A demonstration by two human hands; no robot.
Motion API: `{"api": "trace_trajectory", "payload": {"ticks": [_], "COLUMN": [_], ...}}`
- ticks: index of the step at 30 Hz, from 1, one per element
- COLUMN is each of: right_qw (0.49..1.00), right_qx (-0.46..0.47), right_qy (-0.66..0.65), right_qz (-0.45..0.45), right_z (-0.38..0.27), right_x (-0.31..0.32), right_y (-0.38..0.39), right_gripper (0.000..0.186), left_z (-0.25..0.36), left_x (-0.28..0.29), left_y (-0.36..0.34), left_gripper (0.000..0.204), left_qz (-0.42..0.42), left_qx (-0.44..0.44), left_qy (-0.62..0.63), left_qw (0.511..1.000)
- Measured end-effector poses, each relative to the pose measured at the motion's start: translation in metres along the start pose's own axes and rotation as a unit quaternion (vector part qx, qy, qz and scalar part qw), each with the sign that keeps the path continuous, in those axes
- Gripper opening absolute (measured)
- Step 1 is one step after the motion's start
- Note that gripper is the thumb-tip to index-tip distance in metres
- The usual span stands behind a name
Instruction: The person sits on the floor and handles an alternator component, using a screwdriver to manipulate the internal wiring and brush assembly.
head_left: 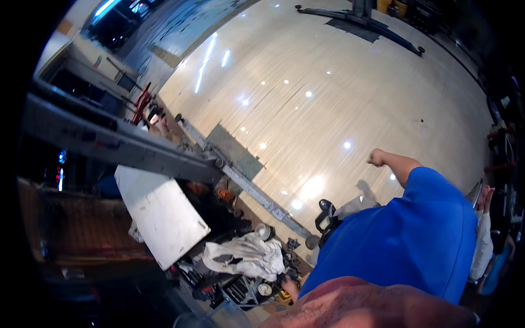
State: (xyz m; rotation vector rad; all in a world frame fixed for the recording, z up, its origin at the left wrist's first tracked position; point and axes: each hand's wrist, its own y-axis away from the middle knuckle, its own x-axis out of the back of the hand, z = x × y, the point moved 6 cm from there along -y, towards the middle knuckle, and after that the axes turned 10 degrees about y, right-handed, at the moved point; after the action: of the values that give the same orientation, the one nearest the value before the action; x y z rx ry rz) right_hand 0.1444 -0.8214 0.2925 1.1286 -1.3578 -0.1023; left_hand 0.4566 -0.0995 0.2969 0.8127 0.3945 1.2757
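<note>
My right arm reaches out from a blue sleeve, and my right hand (376,157) hangs over the pale floor, its fingers curled in with nothing visible in them. Low in the picture, my left hand (290,286) is beside an open tool case (238,290) with dark slots and metal tools; its fingers are too small and shadowed to read. Close to that hand lie a small yellow object (284,296) and a round pale item (264,289). A crumpled white cloth (249,254) is heaped just beyond, with a white cup-like container (265,232) at its edge.
A grey lift post (120,145) stands at left, its long metal leg (262,202) lying along the floor. A white panel (161,213) leans near it. Another post's base (361,22) is at the far side. At right, another person's hand (485,197) shows.
</note>
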Motion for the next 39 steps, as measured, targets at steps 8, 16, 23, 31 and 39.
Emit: {"api": "trace_trajectory", "payload": {"ticks": [8, 16, 23, 31, 39], "right_qw": [0.936, 0.774, 0.739, 0.747, 0.756], "right_qx": [0.026, -0.478, -0.513, -0.429, -0.456], "right_qy": [-0.301, -0.412, -0.437, -0.507, -0.465], "right_qz": [0.183, 0.055, 0.005, -0.016, 0.064], "right_z": [-0.045, 0.165, 0.154, 0.097, 0.28], "right_x": [0.189, -0.014, 0.097, 0.242, 0.472], "right_y": [-0.027, -0.004, 0.005, -0.205, -0.416], "right_gripper": [0.032, 0.023, 0.046, 0.044, 0.053], "left_z": [0.25, 0.344, 0.541, 0.838, 0.861], "left_x": [-0.228, -0.41, -0.657, -1.18, -1.333], "left_y": [-0.117, -0.241, -0.353, -0.357, -0.42], "left_gripper": [0.028, 0.022, 0.025, 0.021, 0.013], "left_qz": [-0.062, -0.158, -0.3, -0.443, -0.491], "left_qx": [-0.073, 0.082, 0.076, -0.232, -0.07], "left_qy": [-0.062, -0.214, -0.368, -0.301, -0.414], "left_qw": [0.993, 0.96, 0.877, 0.812, 0.763]}}
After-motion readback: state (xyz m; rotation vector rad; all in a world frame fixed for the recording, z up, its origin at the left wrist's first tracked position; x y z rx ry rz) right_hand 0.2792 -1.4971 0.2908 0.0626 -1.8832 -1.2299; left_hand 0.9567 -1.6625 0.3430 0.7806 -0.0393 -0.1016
